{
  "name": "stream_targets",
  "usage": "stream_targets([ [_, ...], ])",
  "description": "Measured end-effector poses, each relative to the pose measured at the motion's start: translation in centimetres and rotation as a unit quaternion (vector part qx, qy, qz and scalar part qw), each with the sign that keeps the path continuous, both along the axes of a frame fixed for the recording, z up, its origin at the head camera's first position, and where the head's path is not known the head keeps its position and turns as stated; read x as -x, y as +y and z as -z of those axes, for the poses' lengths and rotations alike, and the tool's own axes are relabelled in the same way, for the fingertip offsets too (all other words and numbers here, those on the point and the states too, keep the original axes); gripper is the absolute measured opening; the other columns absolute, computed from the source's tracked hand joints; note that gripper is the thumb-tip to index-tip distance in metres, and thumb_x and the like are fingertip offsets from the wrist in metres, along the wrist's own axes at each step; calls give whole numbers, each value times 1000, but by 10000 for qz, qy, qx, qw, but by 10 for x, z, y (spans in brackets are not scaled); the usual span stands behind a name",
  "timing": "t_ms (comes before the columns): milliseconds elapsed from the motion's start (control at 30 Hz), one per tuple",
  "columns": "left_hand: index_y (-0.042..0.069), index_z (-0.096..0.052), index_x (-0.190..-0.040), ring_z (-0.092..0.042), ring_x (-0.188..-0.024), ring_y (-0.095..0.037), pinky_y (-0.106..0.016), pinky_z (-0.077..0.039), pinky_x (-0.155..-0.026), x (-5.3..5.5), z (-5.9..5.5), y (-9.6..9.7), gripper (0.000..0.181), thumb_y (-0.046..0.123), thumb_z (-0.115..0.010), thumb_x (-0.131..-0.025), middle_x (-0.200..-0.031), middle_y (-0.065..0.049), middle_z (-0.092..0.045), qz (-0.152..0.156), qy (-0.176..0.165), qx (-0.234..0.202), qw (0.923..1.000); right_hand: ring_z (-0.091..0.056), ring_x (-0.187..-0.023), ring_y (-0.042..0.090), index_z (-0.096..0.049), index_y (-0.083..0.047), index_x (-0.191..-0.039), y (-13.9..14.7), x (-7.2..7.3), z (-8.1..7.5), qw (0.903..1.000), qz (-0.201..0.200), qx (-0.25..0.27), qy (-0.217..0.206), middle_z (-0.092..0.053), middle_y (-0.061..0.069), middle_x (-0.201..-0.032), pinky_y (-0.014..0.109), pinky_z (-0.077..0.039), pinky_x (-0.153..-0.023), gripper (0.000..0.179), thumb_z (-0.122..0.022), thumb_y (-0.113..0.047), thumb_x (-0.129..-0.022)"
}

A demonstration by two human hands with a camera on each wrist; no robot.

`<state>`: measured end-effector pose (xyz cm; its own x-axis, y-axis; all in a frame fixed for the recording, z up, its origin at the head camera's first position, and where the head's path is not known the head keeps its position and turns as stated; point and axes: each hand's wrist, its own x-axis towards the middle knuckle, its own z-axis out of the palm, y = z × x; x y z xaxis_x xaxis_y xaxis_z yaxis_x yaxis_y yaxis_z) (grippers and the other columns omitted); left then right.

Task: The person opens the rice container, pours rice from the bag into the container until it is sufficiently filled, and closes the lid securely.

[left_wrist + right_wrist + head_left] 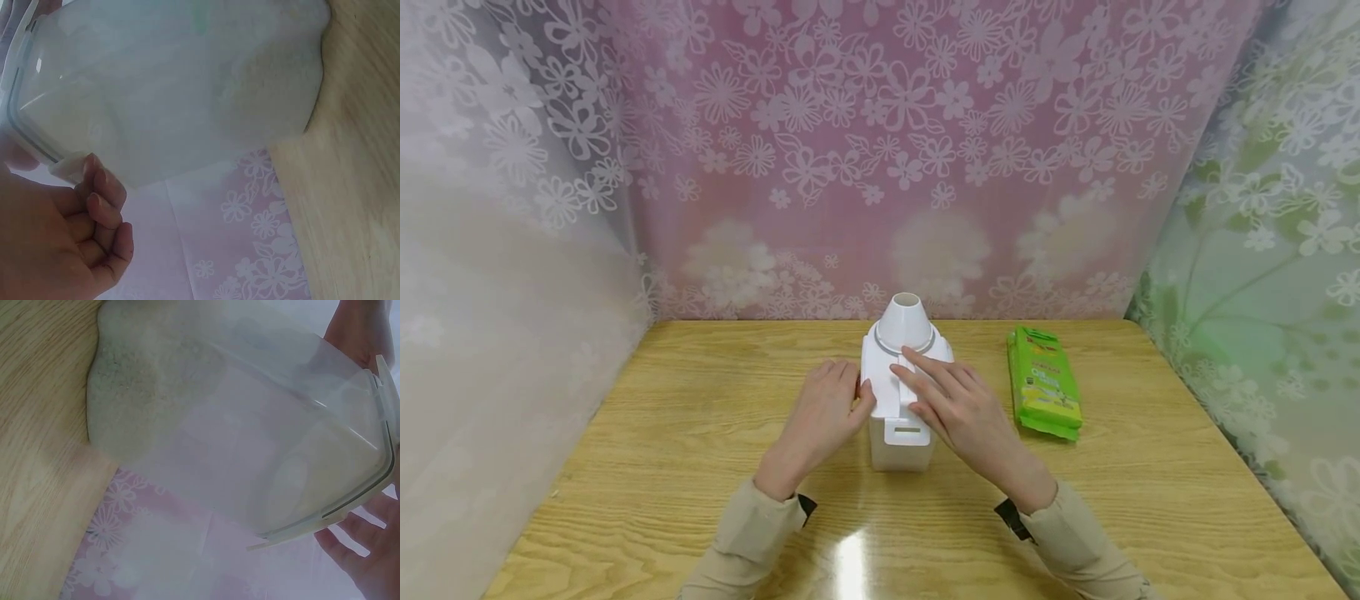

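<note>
A translucent storage container (901, 457) with a white lid (883, 390) stands upright on the table. A white cone-shaped spout (905, 323) rises from the far part of the lid. Pale grains (134, 394) lie low inside it. At the lid's left edge is my left hand (826, 408), thumb on top and fingers curled at a side latch (67, 167). My right hand (958, 408) reaches over the lid from the right, its fingers extended toward the foot of the cone. A slotted front flap (907, 432) sticks out from the lid's near side.
To the right of the container lies a green packet (1045, 383) with printed lettering, flat on the wooden table (715, 433). Flowered curtains (880, 167) hang behind the table and along both sides.
</note>
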<state>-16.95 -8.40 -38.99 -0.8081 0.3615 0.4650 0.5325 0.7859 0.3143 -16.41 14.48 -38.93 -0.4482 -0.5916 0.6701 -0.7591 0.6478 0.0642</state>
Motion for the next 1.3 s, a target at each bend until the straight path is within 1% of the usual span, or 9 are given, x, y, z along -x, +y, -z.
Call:
stream_targets([
  [100, 10, -53, -80, -53, -80, -24, -41, -47, -79, 0, 1, 1, 22, 21, -47, -98, -79, -3, -56, 34, 74, -20, 10000, -64, -106, 28, -56, -17, -146, 0, 0, 0, 10000, -15, 36, 23, -54, 7, -149, 43, -52, -91, 51, -31, -44, -110],
  [200, 11, -54, -81, -56, -84, -25, -42, -48, -81, 0, 1, 2, 22, 21, -46, -99, -83, -4, -59, -13, 140, 32, 9999, -64, -105, 28, -55, -17, -146, 0, 1, 1, 10000, -33, 23, 70, -54, 8, -149, 43, -53, -90, 51, -30, -44, -111],
  [400, 13, -53, -82, -53, -82, -24, -41, -46, -79, -1, 1, 4, 23, 23, -45, -100, -80, -2, -55, -47, 75, 23, 10000, -64, -106, 29, -55, -16, -146, 3, 1, 1, 9999, -53, 21, 98, -54, 9, -148, 45, -53, -92, 52, -30, -44, -111],
  [600, 15, -55, -81, -57, -86, -25, -43, -45, -79, -3, -1, 5, 25, 30, -45, -99, -84, -2, -59, -362, 83, 79, 9993, -64, -105, 29, -55, -14, -146, 3, 2, 2, 9999, -63, 14, 141, -55, 10, -148, 45, -53, -92, 52, -30, -43, -111],
  [733, 11, -61, -90, -59, -92, -27, -45, -46, -82, -3, -1, 4, 28, 33, -46, -97, -92, -5, -64, -560, 212, 93, 9982, -65, -107, 29, -55, -14, -146, 2, 1, 1, 9999, -62, 1, 119, -54, 10, -149, 45, -53, -92, 52, -30, -43, -111],
  [867, 6, -64, -107, -60, -100, -31, -48, -48, -86, -3, -1, 3, 35, 34, -48, -95, -101, -9, -66, -651, 417, 33, 9970, -65, -107, 29, -54, -13, -147, 2, 1, 1, 9999, -48, -36, 162, -54, 11, -149, 45, -54, -91, 52, -31, -43, -111],
  [967, 3, -64, -116, -61, -105, -34, -50, -49, -89, -4, -2, 3, 39, 33, -51, -94, -108, -14, -67, -684, 729, 83, 9950, -65, -107, 29, -54, -12, -147, 2, 1, 2, 9998, -54, -40, 205, -54, 11, -148, 45, -54, -91, 52, -31, -42, -111],
  [1100, 5, -66, -119, -62, -107, -35, -51, -50, -91, -6, -6, 5, 35, 28, -56, -94, -115, -15, -66, -623, 1253, 185, 9900, -64, -109, 29, -54, -14, -146, 2, 1, 2, 9999, -53, 42, 105, -54, 10, -149, 45, -53, -92, 52, -33, -44, -110],
  [1300, 8, -68, -121, -64, -108, -31, -49, -52, -94, -13, -11, 13, 31, 27, -58, -98, -121, -10, -68, -379, 1670, 348, 9846, -63, -116, 27, -54, -9, -145, 3, 2, 4, 9995, -83, 269, -139, -54, 8, -150, 43, -52, -95, 56, -34, -47, -109],
])
